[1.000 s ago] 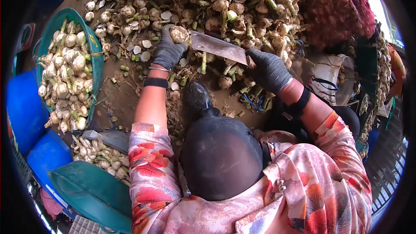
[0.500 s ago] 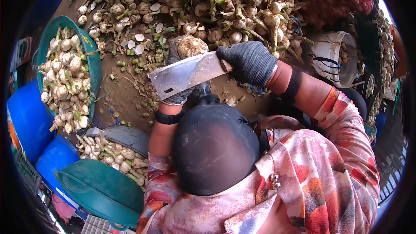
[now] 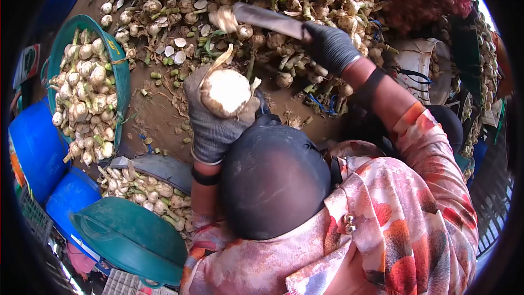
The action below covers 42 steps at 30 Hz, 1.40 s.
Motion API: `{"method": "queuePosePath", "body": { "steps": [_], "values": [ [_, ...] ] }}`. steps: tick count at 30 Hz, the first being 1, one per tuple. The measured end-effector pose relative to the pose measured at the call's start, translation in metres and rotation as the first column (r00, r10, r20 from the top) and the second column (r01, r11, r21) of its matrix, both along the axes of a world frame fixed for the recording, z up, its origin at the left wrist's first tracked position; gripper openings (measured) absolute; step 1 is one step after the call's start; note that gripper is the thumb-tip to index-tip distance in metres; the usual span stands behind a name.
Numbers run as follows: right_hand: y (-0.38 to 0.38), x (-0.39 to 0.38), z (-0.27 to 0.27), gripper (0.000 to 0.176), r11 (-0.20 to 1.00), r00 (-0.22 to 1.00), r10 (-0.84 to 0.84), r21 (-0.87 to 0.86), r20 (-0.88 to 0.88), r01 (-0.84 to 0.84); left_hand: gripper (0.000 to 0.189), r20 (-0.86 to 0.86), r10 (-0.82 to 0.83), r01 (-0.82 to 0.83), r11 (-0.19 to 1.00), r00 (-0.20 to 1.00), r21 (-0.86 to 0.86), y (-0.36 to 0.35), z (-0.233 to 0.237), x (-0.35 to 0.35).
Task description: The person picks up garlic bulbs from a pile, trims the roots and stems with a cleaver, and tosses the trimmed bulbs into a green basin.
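Observation:
My left hand (image 3: 210, 123), in a grey knit glove, is closed around a large bulb (image 3: 225, 94). A broad white cut face shows on the bulb, and a thin dry strand sticks up beside it. My right hand (image 3: 332, 48), gloved in dark grey, grips a cleaver (image 3: 273, 21) by its handle. The blade is seen nearly edge-on and blurred, pointing left over the heap. At its tip is a blurred pale-brown slice (image 3: 224, 19). Below my left hand is a dark rounded surface (image 3: 273, 180), next to pink floral cloth (image 3: 393, 224).
A heap of bulbs with green stalks (image 3: 322, 11) spreads across the ground ahead, with cut stalk pieces (image 3: 174, 82) nearby. At left are a full green basket (image 3: 123, 76), blue drums (image 3: 38, 147) and a green tub (image 3: 128, 235). A white bucket (image 3: 412, 63) and red mesh sack (image 3: 420, 0) are at right.
The cleaver has swung up and away from the bulb, turning edge-on. My left hand has come nearer with the bulb, whose brown rooted face is now a white cut one.

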State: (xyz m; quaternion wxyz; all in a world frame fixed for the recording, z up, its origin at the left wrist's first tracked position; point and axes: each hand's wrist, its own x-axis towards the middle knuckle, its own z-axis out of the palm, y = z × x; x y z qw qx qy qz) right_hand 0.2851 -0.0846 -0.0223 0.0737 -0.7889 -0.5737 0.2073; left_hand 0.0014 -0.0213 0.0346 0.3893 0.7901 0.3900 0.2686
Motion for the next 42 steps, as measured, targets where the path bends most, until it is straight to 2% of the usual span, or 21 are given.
{"method": "queuePosePath", "body": {
  "steps": [4, 6, 9, 10, 13, 15, 16, 17, 19, 20, 23, 25, 27, 28, 29, 30, 31, 34, 37, 39, 42],
  "values": [
    [0.002, 0.008, 0.017, 0.034, 0.972, 0.899, -0.018, 0.201, -0.437, 0.118, 0.084, 0.128, 0.047, -0.029, 0.989, 0.991, -0.143, 0.008, -0.019, -0.015],
    [0.014, -0.035, 0.032, 0.037, 0.962, 0.604, -0.009, 0.158, -0.797, 0.223, 0.087, 0.220, -0.009, 0.028, 0.996, 0.976, -0.082, 0.019, -0.024, 0.011],
    [0.023, -0.061, 0.062, 0.035, 0.946, 0.008, -0.321, -0.320, -0.947, 0.052, 0.093, 0.033, -0.211, 0.196, 0.946, 0.977, 0.258, 0.022, -0.016, 0.026],
    [0.028, -0.066, 0.074, 0.035, 0.929, 0.110, -0.368, -0.361, -0.923, 0.077, 0.095, -0.013, -0.201, 0.193, 0.918, 0.979, 0.346, 0.026, -0.015, 0.026],
    [0.021, -0.069, 0.075, 0.040, 0.964, 0.312, -0.240, -0.187, -0.919, 0.192, 0.104, 0.380, 0.207, -0.050, 0.922, 0.902, -0.383, 0.007, -0.038, 0.022],
    [0.014, -0.068, 0.059, 0.044, 0.983, 0.491, -0.083, 0.009, -0.867, 0.183, 0.089, 0.461, 0.598, 0.236, 0.417, 0.656, -0.878, 0.006, -0.047, 0.017],
    [0.012, -0.068, 0.054, 0.046, 0.981, 0.573, -0.004, 0.108, -0.819, 0.162, 0.082, 0.347, 0.772, 0.447, 0.091, 0.532, -0.890, 0.007, -0.047, 0.016],
    [0.008, -0.066, 0.054, 0.051, 0.981, 0.681, 0.088, 0.181, -0.727, 0.067, 0.081, 0.373, 0.677, 0.473, 0.041, 0.635, -0.880, 0.009, -0.047, 0.020],
    [0.005, -0.059, 0.050, 0.052, 0.971, 0.758, 0.221, 0.210, -0.614, -0.113, 0.065, 0.257, -0.106, 0.236, 0.799, 0.961, -0.553, 0.017, -0.064, 0.014],
    [0.001, -0.057, 0.051, 0.051, 0.957, 0.780, 0.276, 0.234, -0.561, -0.170, 0.058, -0.125, -0.340, 0.324, 0.937, 0.932, -0.134, 0.016, -0.075, 0.010],
    [0.006, -0.047, 0.068, 0.048, 0.936, 0.824, 0.352, 0.156, -0.444, -0.315, 0.043, -0.221, -0.215, 0.283, 0.892, 0.951, 0.353, 0.003, -0.110, 0.005],
    [0.003, -0.044, 0.074, 0.045, 0.912, 0.852, 0.405, 0.218, -0.332, -0.349, 0.037, -0.275, -0.216, 0.295, 0.911, 0.937, 0.288, 0.001, -0.104, 0.010],
    [0.006, -0.033, 0.061, 0.042, 0.962, 0.860, 0.224, -0.036, -0.459, -0.270, 0.034, -0.436, -0.262, 0.370, 0.910, 0.861, 0.185, 0.007, -0.085, 0.015],
    [0.007, -0.028, 0.056, 0.040, 0.957, 0.853, 0.127, -0.163, -0.506, -0.240, 0.029, 0.098, -0.127, 0.141, 0.977, 0.987, -0.162, 0.010, -0.057, 0.024],
    [0.006, -0.025, 0.056, 0.033, 0.945, 0.863, -0.103, -0.318, -0.494, -0.070, 0.030, 0.173, 0.029, 0.032, 0.940, 0.985, -0.341, 0.014, -0.030, 0.015],
    [-0.007, -0.004, 0.027, 0.031, 0.968, 0.892, -0.013, -0.231, -0.451, -0.103, 0.031, 0.219, 0.194, -0.058, 0.858, 0.956, -0.510, 0.021, -0.011, 0.001],
    [-0.019, 0.005, 0.018, 0.032, 0.982, 0.901, -0.042, -0.185, -0.431, -0.043, 0.038, 0.428, 0.408, -0.134, 0.831, 0.806, -0.540, 0.038, -0.007, -0.019],
    [-0.030, 0.007, 0.030, 0.036, 0.957, 0.830, -0.269, -0.231, -0.489, 0.174, 0.061, 0.829, 0.559, 0.420, 0.752, 0.004, -0.509, 0.101, 0.010, -0.100],
    [-0.026, 0.002, 0.029, 0.034, 0.977, 0.831, -0.210, -0.133, -0.515, 0.164, 0.074, 0.586, 0.807, -0.077, 0.590, 0.076, -0.804, 0.114, 0.009, -0.081],
    [-0.027, -0.003, 0.020, 0.032, 0.988, 0.845, -0.148, -0.039, -0.514, 0.150, 0.080, 0.402, 0.644, -0.232, 0.672, 0.651, -0.703, 0.106, -0.030, -0.040],
    [-0.024, -0.009, 0.025, 0.035, 0.996, 0.883, -0.087, -0.037, -0.460, 0.079, 0.055, 0.142, 0.148, -0.096, 0.943, 0.979, -0.319, 0.084, -0.134, 0.035]
  ]
}}
